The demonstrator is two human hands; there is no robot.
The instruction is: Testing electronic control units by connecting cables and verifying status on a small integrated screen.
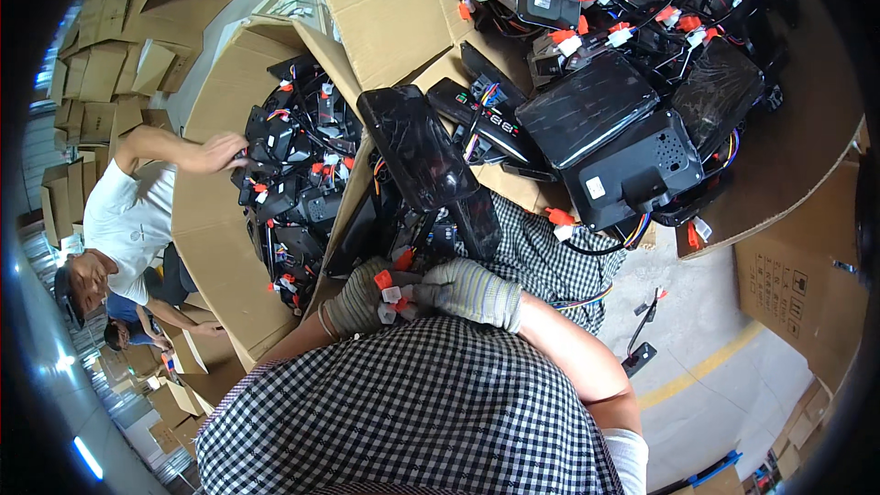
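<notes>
Both my hands wear grey knit work gloves and meet close to my checked apron (412, 403). A small bunch of white wire connectors with red caps (391, 295) sits between them. My left hand (356, 298) is closed around the bunch from the left side. From the right, my right hand (472, 293) curls its fingers in against the same connectors; its fingertips are partly hidden. Just beyond the hands, a glossy black display unit (417, 147) leans on the carton edge, with black cables and housings below it.
A large carton (797, 156) at the right holds many black units with coloured wires. Another carton (206, 229) at the left is full of similar parts; a person in a white shirt (137, 211) reaches into it. A wired black piece (639, 359) lies on the floor.
</notes>
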